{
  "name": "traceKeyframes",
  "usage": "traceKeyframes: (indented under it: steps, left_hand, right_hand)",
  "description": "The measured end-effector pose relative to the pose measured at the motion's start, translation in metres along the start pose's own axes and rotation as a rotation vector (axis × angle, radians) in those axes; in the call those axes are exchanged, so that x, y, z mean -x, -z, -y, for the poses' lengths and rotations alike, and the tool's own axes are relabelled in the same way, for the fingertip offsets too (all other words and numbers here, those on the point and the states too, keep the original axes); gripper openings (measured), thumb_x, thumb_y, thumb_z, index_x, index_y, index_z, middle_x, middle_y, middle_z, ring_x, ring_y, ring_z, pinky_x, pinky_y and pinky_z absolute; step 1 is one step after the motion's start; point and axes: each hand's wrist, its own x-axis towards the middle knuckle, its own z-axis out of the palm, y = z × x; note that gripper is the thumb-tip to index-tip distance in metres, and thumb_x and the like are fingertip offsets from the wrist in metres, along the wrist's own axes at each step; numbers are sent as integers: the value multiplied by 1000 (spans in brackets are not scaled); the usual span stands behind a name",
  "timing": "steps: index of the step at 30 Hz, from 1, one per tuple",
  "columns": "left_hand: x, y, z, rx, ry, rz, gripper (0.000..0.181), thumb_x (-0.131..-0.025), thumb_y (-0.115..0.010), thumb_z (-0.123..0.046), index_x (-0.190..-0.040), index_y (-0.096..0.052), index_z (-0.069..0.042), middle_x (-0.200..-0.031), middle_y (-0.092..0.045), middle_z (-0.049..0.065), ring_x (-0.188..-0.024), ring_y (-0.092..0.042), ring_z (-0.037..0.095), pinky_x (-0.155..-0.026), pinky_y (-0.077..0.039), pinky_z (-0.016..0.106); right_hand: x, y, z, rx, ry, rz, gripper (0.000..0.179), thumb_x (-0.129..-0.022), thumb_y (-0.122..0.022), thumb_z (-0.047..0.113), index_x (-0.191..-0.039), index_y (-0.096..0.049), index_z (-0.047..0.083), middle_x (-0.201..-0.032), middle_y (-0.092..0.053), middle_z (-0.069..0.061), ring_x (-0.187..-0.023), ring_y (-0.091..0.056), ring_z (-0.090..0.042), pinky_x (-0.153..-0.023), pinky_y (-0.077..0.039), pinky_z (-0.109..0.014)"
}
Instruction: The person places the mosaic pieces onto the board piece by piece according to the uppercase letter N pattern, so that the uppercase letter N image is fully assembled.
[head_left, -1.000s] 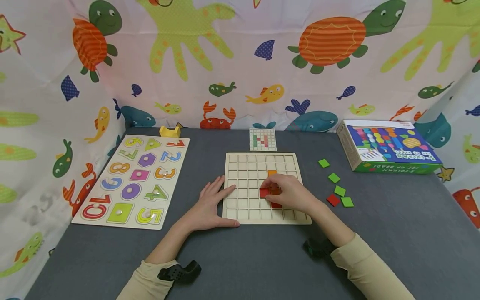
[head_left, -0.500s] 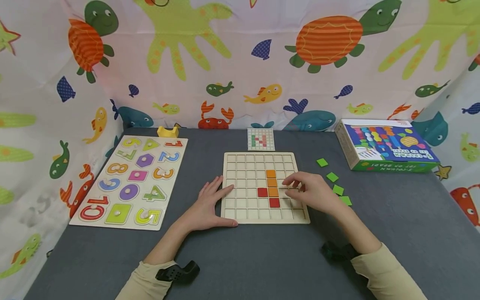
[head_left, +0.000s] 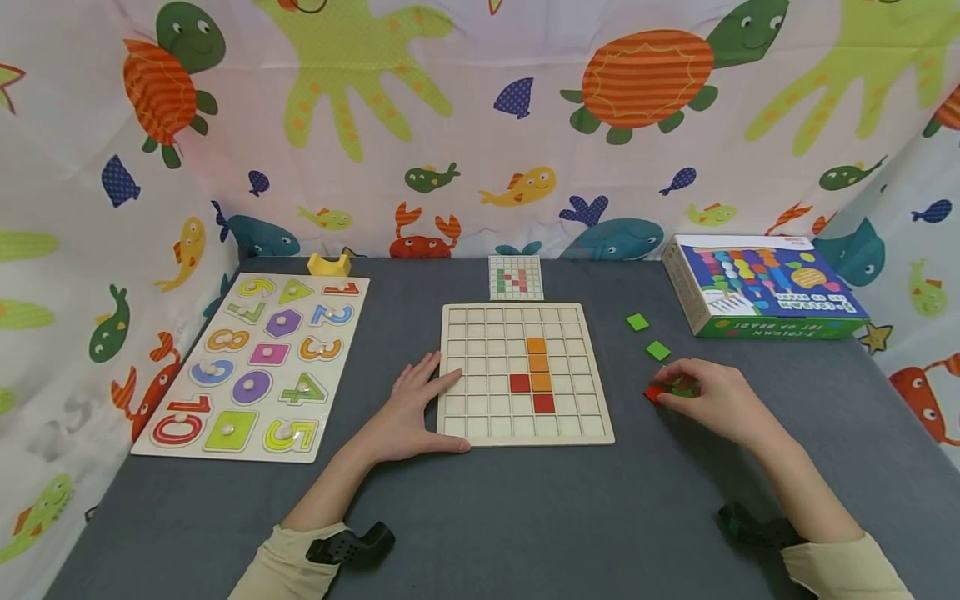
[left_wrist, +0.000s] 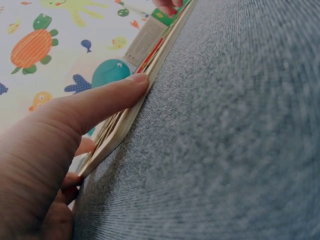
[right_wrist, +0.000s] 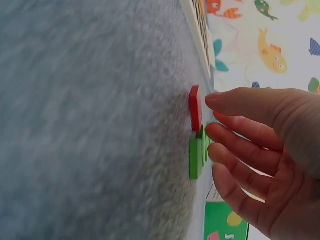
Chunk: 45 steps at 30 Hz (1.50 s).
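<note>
A square wooden grid board (head_left: 480, 429) lies on the table with orange tiles (head_left: 538, 363) in one column, a red tile (head_left: 543, 403) below them and another red tile (head_left: 520, 383) to the left. My left hand (head_left: 408, 417) rests at its lower left corner, straight fingers along the left side and thumb at the near edge (left_wrist: 142, 82). To the board's right, my right hand (head_left: 708, 398) reaches to a loose red tile (right_wrist: 195, 107) lying flat. Thumb and fingers are parted close over it. Green tiles (right_wrist: 196, 159) lie beside it, partly covered by the hand in the head view.
A small pattern card (head_left: 515, 277) sits behind the board. At left lies a number-and-shape puzzle (head_left: 264, 379), with a yellow piece (head_left: 328, 265) behind it. A colourful box (head_left: 765, 287) stands at back right. More green tiles (head_left: 657, 350) lie before the box.
My right hand has let go of a red tile on the board and moved right to the loose red tile. My left hand has stayed at the board's corner.
</note>
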Motion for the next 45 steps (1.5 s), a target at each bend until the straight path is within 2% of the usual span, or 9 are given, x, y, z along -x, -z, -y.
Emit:
traceKeyframes:
  steps: [6,14,21,27,36,45]
  left_hand:
    - [0,0,1,-3,0,-3,102,-70,-82,-56,-152,-37,-15,-162,-9,12,-149,-2,25,-117,0,50]
    - [0,0,1,-6,2,-1,102,-70,-82,-56,-152,-38,-15,-162,-9,11,-149,-2,26,-117,0,51]
    - [0,0,1,-15,-9,-5,101,-70,-82,-55,-152,-38,-15,-162,-10,12,-149,-3,26,-117,0,51]
    - [0,-1,1,-20,-13,-6,101,-70,-82,-55,-152,-38,-15,-162,-10,12,-149,-3,27,-117,0,50]
    - [1,-1,2,-28,-15,-6,101,-71,-81,-56,-152,-37,-16,-162,-9,12,-149,-2,26,-117,0,50]
    - [1,0,3,-33,-19,-6,101,-71,-81,-57,-152,-37,-17,-163,-8,11,-149,-2,26,-116,-1,52]
  right_hand:
    - [1,-2,-3,6,-10,7,24,-85,-78,22,-104,-72,9,-89,-66,-1,-73,-52,-15,-62,-44,-29]
    - [-6,-10,8,-33,71,14,24,-87,-76,18,-109,-71,10,-93,-67,1,-82,-59,-17,-69,-49,-34]
    - [-11,-14,11,-24,45,17,27,-84,-78,19,-108,-71,9,-89,-65,2,-81,-58,-16,-68,-48,-31]
    - [-21,-21,18,-67,41,13,26,-85,-77,19,-109,-70,11,-89,-65,2,-80,-58,-15,-67,-48,-30]
    - [-47,-36,50,-202,55,40,30,-85,-77,19,-112,-69,8,-95,-69,-1,-83,-60,-16,-72,-53,-31]
    - [-76,-64,91,-273,151,93,27,-85,-77,17,-111,-70,10,-99,-68,0,-87,-61,-16,-76,-54,-33]
